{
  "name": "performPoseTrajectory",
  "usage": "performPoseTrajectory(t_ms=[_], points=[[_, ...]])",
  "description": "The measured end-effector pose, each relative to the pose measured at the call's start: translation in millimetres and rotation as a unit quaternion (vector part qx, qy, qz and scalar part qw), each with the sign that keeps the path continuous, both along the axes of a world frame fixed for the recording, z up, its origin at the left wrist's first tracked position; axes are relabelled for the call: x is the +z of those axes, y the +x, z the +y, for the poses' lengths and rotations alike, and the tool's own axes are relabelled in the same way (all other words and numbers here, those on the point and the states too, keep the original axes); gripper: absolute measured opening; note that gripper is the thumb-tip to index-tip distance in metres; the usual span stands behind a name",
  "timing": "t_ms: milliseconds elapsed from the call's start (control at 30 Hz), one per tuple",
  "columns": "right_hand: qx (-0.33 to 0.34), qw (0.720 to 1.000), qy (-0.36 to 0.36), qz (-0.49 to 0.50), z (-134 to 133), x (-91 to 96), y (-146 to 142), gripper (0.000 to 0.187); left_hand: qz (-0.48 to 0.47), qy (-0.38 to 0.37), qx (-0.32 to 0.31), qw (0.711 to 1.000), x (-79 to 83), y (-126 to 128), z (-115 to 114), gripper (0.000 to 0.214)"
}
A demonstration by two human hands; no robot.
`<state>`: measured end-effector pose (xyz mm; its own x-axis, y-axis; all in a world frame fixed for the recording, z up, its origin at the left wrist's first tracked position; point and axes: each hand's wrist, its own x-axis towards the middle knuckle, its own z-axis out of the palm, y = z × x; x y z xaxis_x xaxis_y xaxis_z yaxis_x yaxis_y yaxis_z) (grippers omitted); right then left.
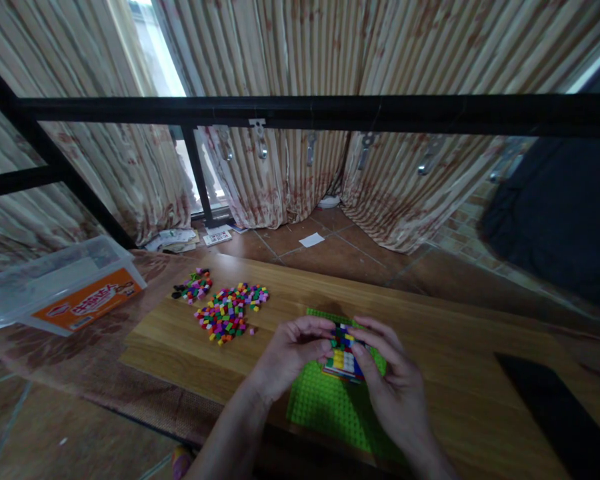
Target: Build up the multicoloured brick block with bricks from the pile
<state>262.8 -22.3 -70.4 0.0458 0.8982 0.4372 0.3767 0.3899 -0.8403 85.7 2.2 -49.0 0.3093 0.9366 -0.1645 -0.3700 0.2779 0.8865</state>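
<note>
brick stack [343, 361] on green baseplate [320, 402], between left grip [294, 347] and right grip [394, 372], both pinching its sides

We observe a layered multicoloured brick assembly [344, 364], white and yellow pieces [339, 359] facing up, over a flat green studded baseplate [330, 408].

I can see a hand passing over the bench [170, 347] between the loose brick pile [225, 315] and the left hand [295, 347], or over the wood between the right hand [397, 377] and the dark slab [555, 407]. The built block [343, 360] on the green baseplate [325, 407] is hemmed in on both sides by those hands. Past the bench's left end, the plastic tub [80, 283] stands in the way.
</note>
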Motion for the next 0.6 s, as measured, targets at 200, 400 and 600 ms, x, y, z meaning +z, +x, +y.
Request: performPoseTrajectory(t_ms=[200, 400, 600], points=[[0.029, 0.997, 0.041, -0.056, -4.4, 1.3, -4.3, 0.023, -0.010, 0.019, -0.028, 0.999, 0.5, 0.8, -0.2, 0.040], [0.016, 0.998, 0.043, -0.037, -3.1, -0.1, -4.9, 0.016, -0.008, 0.014, -0.041, 0.999, 1.6, 5.0, -2.8, 0.041], [-0.017, 1.000, -0.019, 0.000, 0.0, 1.5, 13.0, 0.011, 0.057, -0.002, 0.080, 0.995, 0.2, -2.3, 3.8, 0.030]])
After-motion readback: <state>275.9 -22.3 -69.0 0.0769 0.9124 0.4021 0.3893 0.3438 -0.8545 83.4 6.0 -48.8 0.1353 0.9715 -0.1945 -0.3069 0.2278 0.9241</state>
